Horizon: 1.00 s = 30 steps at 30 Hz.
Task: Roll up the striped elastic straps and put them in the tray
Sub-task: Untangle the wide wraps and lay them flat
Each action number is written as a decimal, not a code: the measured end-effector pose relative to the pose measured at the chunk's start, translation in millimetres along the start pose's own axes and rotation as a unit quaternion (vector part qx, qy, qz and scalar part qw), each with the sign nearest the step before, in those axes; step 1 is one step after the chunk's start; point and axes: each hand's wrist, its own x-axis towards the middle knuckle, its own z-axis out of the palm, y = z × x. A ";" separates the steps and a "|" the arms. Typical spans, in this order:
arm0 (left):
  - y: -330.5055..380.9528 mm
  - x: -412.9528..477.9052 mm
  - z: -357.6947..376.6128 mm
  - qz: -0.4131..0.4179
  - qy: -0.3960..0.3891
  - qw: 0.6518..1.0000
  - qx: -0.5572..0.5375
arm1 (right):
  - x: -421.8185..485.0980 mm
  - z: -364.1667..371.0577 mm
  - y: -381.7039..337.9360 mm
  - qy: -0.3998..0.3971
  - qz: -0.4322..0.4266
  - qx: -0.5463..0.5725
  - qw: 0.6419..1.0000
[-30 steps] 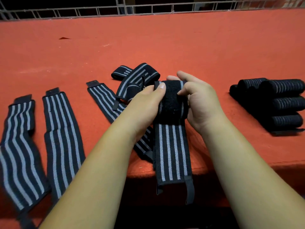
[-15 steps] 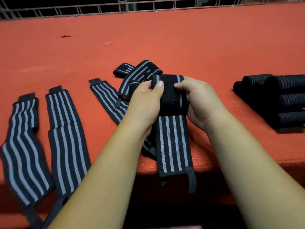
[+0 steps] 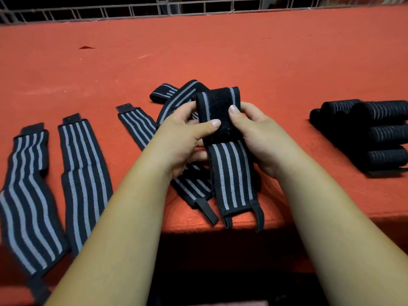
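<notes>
Held strap (image 3: 229, 168): black elastic with four grey stripes along its length; upper end lifted off the table (image 3: 220, 51) between both hands, showing a plain black fuzzy patch with one grey stripe down each side; lower end lies on the red cloth near the front edge, ending in a thin black loop.
Left hand (image 3: 183, 140): grips the strap's left edge; thumb laid across the fuzzy patch, fingers curled behind.
Right hand (image 3: 260, 133): grips the right edge; thumb tip on the patch just above the left thumb, fingers curled round the back.
Flat straps (image 3: 84, 173): two lie side by side, unrolled, at the left; a third strap (image 3: 136, 127) runs slantwise under the left wrist; a crumpled one (image 3: 174, 96) lies just behind the hands.
Rolled straps (image 3: 375, 133): dark rolls packed close together at the right, well apart from the hands; whether a tray lies beneath them, cannot tell.
Railing (image 3: 198, 7): metal bars along the table's far edge.
</notes>
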 end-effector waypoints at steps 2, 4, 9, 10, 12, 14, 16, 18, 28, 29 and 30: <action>-2.5 1.8 1.3 0.011 0.024 1.000 -0.014 | 0.4 1.0 0.8 -0.008 0.003 -0.004 1.000; -6.7 4.2 2.8 0.031 0.048 0.998 -0.027 | 0.1 2.6 1.6 -0.009 0.011 -0.008 1.000; -13.4 8.9 4.0 0.084 0.095 0.992 -0.023 | -3.8 11.0 -4.8 0.016 0.069 0.044 0.996; -14.3 10.2 4.0 0.095 0.097 0.991 -0.021 | -5.0 12.8 -7.5 0.021 0.077 0.077 0.994; -14.1 11.1 3.9 0.108 0.094 0.989 -0.022 | -6.6 14.2 -13.7 0.026 0.084 0.136 0.987; -14.3 12.1 3.2 0.112 0.084 0.990 -0.021 | -6.0 13.1 -17.9 0.042 0.096 0.165 0.981; -14.8 12.7 3.4 0.114 0.081 0.990 -0.006 | -5.5 11.4 -20.7 0.049 0.123 0.182 0.974; -15.4 12.1 4.5 0.112 0.076 0.991 0.004 | -6.8 9.1 -22.6 0.046 0.136 0.197 0.970; -11.4 14.8 15.5 0.046 0.087 0.984 -0.149 | -3.2 0.0 -16.5 0.059 0.092 0.233 0.966; -10.2 14.1 16.7 0.035 0.092 0.981 -0.170 | -2.3 -0.7 -15.3 0.056 0.085 0.237 0.966; -8.9 12.2 19.0 0.028 0.083 0.981 -0.175 | -1.1 -1.7 -13.6 0.056 0.079 0.238 0.967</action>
